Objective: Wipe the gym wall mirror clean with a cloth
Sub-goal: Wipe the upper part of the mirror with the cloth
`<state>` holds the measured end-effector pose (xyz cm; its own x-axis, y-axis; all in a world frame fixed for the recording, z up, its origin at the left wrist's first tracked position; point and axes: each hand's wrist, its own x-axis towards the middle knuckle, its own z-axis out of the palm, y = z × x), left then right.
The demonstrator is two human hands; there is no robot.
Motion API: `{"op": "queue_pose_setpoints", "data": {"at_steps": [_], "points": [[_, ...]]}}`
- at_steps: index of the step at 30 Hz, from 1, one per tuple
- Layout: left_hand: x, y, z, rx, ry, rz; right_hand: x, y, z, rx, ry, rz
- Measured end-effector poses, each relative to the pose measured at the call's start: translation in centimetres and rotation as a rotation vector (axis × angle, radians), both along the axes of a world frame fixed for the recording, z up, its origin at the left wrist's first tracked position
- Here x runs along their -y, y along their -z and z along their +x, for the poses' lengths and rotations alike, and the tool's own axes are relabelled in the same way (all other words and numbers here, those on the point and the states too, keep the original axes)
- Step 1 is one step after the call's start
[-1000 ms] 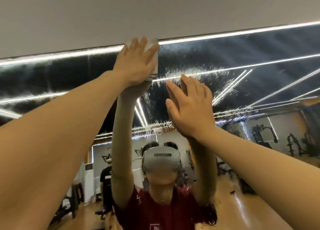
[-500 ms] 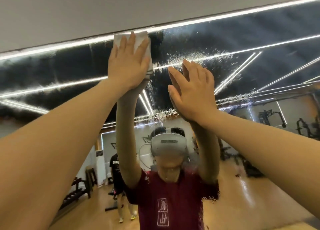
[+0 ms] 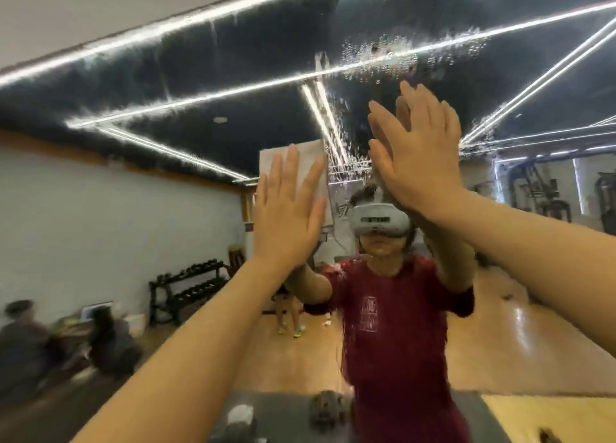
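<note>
The mirror (image 3: 186,85) is a flat, glossy sheet filling most of the view, its top edge running along a pale matte wall (image 3: 66,12). Its upper glass is beaded with fine water droplets (image 3: 393,54) and thin vertical runs. A pale grey, rectangular cloth (image 3: 305,165), soft and folded flat, lies against the glass near the middle, below the droplets. The left hand (image 3: 286,215) presses it there with the palm, its grip spread and flat on the cloth, not curled round it. The right hand (image 3: 415,162) rests just beside it and higher, bare palm on the glass, fingers apart, holding nothing. The mirror reflects a shiny wooden floor and a dark dumbbell rack (image 3: 188,289).
</note>
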<state>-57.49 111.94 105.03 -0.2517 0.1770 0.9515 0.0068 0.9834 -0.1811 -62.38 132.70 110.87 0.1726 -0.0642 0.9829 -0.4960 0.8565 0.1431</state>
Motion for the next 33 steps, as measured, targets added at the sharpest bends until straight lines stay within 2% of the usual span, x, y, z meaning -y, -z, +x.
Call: {"op": "queue_pose_setpoints", "data": {"at_steps": [3,6,8,13,16,18,22,27,30,33], "points": [[0.2,6.2,0.5,0.076,-0.01,-0.03,-1.6,2.9,-0.8,-0.021,0.013,0.046],[1.4,8.0,1.0,0.141,-0.027,-0.09,-2.1,4.0,-1.2,-0.013,0.015,0.057],[2.1,5.6,1.1,0.128,-0.045,-0.106,-1.9,4.0,-1.3,-0.024,0.03,0.048],[2.5,-5.7,1.7,0.117,-0.081,0.026,-1.8,3.9,-1.4,-0.038,0.054,0.045],[1.6,-6.7,1.1,0.064,-0.081,0.065,-1.9,4.0,-1.4,-0.041,0.051,0.045],[1.0,-4.9,0.7,0.01,-0.087,0.087,-1.9,4.1,-1.6,-0.046,0.054,0.045],[0.5,1.0,0.7,0.022,-0.054,0.061,-1.9,4.0,-1.4,-0.034,0.055,0.048],[4.3,12.5,1.8,0.084,-0.048,-0.046,-1.9,4.2,-1.3,-0.03,0.066,0.049],[7.3,17.4,2.7,0.079,-0.069,0.127,-1.9,4.3,-1.3,-0.023,0.068,0.047],[6.1,18.9,2.2,0.039,-0.063,0.264,-1.9,4.2,-1.2,-0.014,0.074,0.045]]}}
